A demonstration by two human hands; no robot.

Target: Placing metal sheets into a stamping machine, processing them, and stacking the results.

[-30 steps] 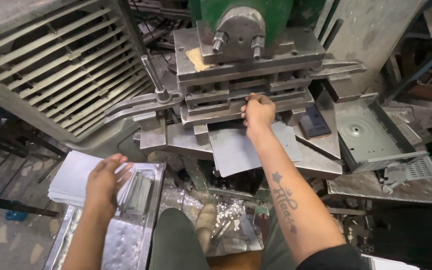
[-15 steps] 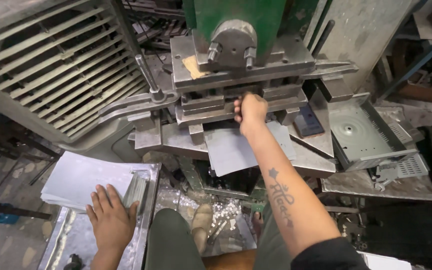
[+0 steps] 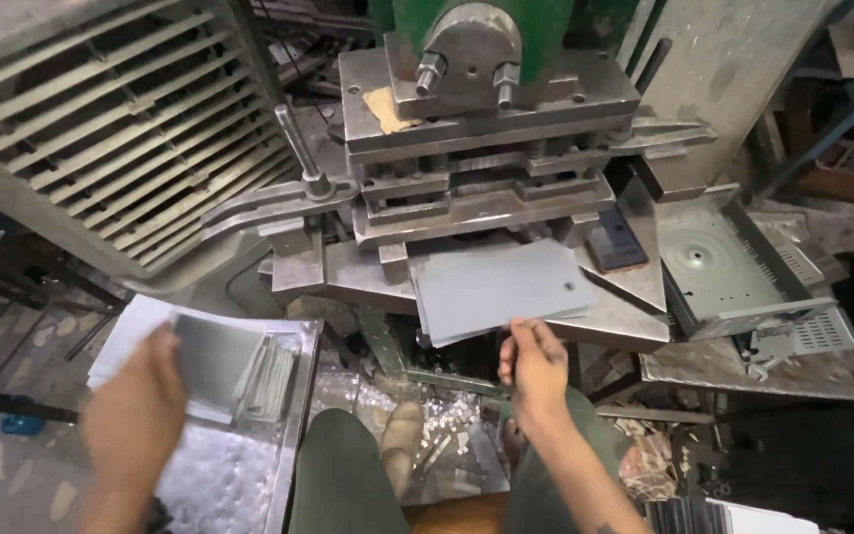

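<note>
A flat grey metal sheet [image 3: 491,287] with a small hole lies on the bed of the press [image 3: 635,321], just in front of the steel die block [image 3: 476,188]. My right hand [image 3: 536,364] pinches the sheet's near edge. My left hand [image 3: 135,420] is blurred at the lower left. It grips the left edge of another grey sheet [image 3: 217,358] over a metal tray [image 3: 300,396] that holds a stack of sheets [image 3: 271,381] and white paper [image 3: 130,331].
A green press body [image 3: 555,25] rises behind the die. A lever [image 3: 294,138] sticks up at its left, and a louvred metal panel [image 3: 101,148] stands further left. A punched tray-shaped part [image 3: 724,262] and a dark slab [image 3: 617,242] lie to the right. Metal scraps [image 3: 437,420] litter the floor by my foot [image 3: 400,440].
My right hand has drawn back from the die, pulling the sheet out toward me. My left hand has risen from lying flat on the tray and now has a sheet.
</note>
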